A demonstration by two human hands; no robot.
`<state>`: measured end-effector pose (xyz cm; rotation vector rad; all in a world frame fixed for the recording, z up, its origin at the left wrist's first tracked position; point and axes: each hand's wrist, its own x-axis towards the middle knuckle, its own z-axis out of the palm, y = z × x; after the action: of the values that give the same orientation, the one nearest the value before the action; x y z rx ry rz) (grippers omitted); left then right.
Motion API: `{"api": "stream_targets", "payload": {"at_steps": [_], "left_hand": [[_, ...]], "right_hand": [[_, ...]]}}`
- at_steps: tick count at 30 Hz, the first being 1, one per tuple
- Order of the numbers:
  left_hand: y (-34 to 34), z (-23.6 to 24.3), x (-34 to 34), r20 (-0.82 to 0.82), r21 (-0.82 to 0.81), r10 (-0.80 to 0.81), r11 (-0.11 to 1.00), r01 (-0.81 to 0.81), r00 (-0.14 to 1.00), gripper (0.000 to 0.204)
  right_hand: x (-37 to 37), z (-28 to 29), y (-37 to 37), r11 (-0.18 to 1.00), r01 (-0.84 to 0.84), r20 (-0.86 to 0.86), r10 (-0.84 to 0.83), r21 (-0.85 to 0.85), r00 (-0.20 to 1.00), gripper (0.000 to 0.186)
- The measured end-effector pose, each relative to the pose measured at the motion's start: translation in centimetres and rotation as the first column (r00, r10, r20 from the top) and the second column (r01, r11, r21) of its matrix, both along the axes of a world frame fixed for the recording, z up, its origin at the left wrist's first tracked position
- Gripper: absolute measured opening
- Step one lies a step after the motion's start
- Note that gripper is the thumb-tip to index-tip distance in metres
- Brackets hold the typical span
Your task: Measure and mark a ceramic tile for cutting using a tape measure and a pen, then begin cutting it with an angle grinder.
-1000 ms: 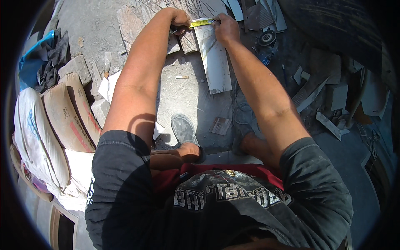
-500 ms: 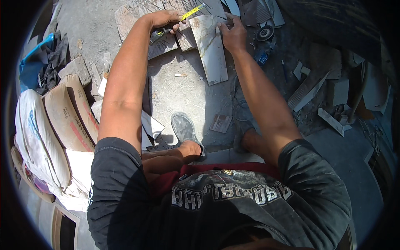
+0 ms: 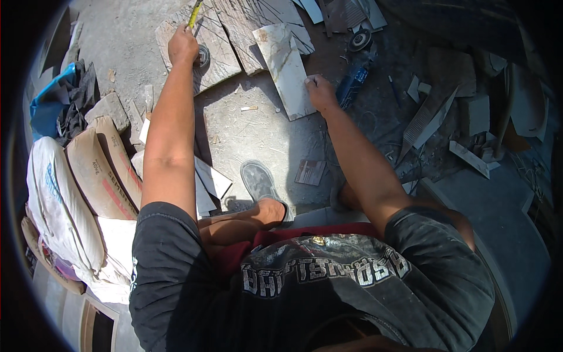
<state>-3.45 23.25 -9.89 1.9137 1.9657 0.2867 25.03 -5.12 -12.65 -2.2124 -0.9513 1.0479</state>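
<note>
My left hand (image 3: 183, 44) is closed on a tape measure (image 3: 203, 56); part of its yellow blade (image 3: 194, 16) sticks up above my fingers, over a dusty brown patterned slab (image 3: 216, 44) on the ground. A long white marbled tile piece (image 3: 280, 63) lies tilted between my hands, its upper part over the slabs. My right hand (image 3: 319, 92) is closed at that tile's right edge, thumb against it. Just right of this hand lies a blue angle grinder (image 3: 353, 79), its disc head pointing away from me.
At left lie cement sacks (image 3: 88, 170), a white sack (image 3: 61, 199), a blue plastic sheet (image 3: 47, 105) and broken blocks (image 3: 108, 108). Tile offcuts (image 3: 434, 120) crowd the right. My sandalled foot (image 3: 258, 182) is below, near a small tile scrap (image 3: 311, 171).
My left hand has moved left, taking the tape off the white tile. My right hand has dropped down along the tile's edge. The tile has shifted left, uncovering more of the grinder.
</note>
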Motion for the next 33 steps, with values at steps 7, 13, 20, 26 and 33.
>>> {"api": "stream_targets", "payload": {"at_steps": [7, 13, 20, 26, 33], "left_hand": [[-1.0, 0.4, -0.2, -0.060, -0.009, 0.154, 0.988, -0.155, 0.986, 0.031], [-1.2, -0.2, -1.1, -0.078, -0.041, 0.152, 0.987, -0.155, 0.985, 0.034], [-1.9, 1.0, -1.5, -0.068, -0.076, 0.162, 0.983, -0.167, 0.984, 0.041], [-2.8, 6.0, -6.7, -0.170, -0.100, -0.252, 0.966, 0.238, 0.953, 0.055], [-14.5, 14.5, -18.4, -0.024, -0.261, -0.140, 0.957, 0.129, 0.990, 0.053]], "right_hand": [[0.4, 1.3, 1.9, 0.993, 0.104, -0.227, -0.088, 0.060, 0.970, 0.025], [-0.2, 3.0, 9.2, 0.998, 0.042, -0.073, -0.038, 0.046, 0.997, 0.026], [-0.3, 4.8, 12.8, 0.998, -0.022, 0.152, 0.013, 0.061, 0.988, 0.027], [0.2, 5.7, 11.3, 0.990, -0.140, 0.286, 0.127, 0.026, 0.950, 0.026], [1.4, 5.3, 9.2, 0.974, -0.108, 0.250, 0.056, 0.200, 0.967, 0.032]]}}
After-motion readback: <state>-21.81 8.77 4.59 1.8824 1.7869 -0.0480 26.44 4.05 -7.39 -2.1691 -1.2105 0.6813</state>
